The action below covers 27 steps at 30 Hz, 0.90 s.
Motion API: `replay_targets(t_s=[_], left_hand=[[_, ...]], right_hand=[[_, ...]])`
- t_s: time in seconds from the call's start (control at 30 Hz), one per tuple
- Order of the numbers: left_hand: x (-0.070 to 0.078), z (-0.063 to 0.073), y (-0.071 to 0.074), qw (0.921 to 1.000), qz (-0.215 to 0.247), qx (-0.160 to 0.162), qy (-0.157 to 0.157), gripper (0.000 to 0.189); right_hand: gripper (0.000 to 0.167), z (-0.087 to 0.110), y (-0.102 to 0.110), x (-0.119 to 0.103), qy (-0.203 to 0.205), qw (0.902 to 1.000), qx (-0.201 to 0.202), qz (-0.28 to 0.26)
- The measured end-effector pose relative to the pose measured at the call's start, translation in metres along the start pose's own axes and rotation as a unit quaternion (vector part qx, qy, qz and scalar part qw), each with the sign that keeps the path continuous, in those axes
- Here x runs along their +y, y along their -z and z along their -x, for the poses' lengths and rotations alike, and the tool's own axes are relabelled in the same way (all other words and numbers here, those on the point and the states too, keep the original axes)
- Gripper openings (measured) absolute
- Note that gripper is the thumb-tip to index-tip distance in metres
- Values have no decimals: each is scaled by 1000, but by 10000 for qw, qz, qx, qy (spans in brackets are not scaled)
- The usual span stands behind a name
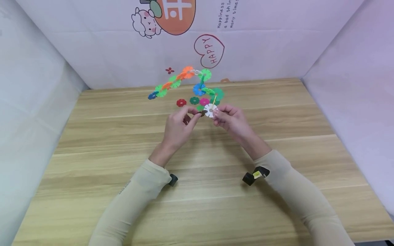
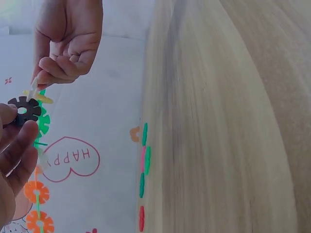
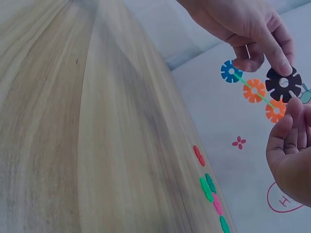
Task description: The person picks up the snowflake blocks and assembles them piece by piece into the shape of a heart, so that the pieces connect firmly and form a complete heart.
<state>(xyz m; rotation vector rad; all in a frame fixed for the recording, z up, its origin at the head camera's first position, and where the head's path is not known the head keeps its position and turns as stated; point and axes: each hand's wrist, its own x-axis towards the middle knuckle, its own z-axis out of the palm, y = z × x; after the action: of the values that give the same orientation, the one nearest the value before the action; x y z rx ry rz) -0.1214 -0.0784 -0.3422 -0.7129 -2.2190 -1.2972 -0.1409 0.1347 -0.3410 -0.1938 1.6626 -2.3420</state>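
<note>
Between thumb and fingertips, my left hand (image 1: 178, 127) pinches a black notched disc (image 2: 30, 114), seen nearly edge-on in the head view. My right hand (image 1: 233, 123) pinches a white notched disc (image 1: 207, 114) by its right side. The rims of these two discs meet in the left wrist view. A yellow disc (image 1: 214, 101), edge-on, adjoins the white one. Beyond it a raised chain of interlocked discs runs through green (image 1: 219, 93), light blue (image 1: 196, 90) and orange (image 1: 185, 74) pieces to a dark blue disc (image 1: 151, 97) at the far left end.
Loose notched discs lie on the wooden table (image 1: 203, 177) beyond the hands: a red one (image 1: 178, 103), a pink one (image 1: 202, 104) and several green ones. A white printed cloth (image 1: 261, 51) stands behind the table's back edge, with white side walls left and right.
</note>
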Motion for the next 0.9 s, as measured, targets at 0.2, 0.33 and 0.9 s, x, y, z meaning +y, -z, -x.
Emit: replay_targets(t_s=[0.2, 0.33, 0.9], left_hand=[[0, 1, 2, 9984, 541, -170, -65, 10], [-2, 4, 6, 9985, 485, -213, -119, 12], [0, 5, 7, 9928, -460, -513, -982, 11]], right_hand=[[28, 1, 0, 0, -50, 9999, -7, -130], [29, 3, 0, -1, -53, 9998, -97, -139], [28, 5, -2, 1, 102, 9992, -206, 324]])
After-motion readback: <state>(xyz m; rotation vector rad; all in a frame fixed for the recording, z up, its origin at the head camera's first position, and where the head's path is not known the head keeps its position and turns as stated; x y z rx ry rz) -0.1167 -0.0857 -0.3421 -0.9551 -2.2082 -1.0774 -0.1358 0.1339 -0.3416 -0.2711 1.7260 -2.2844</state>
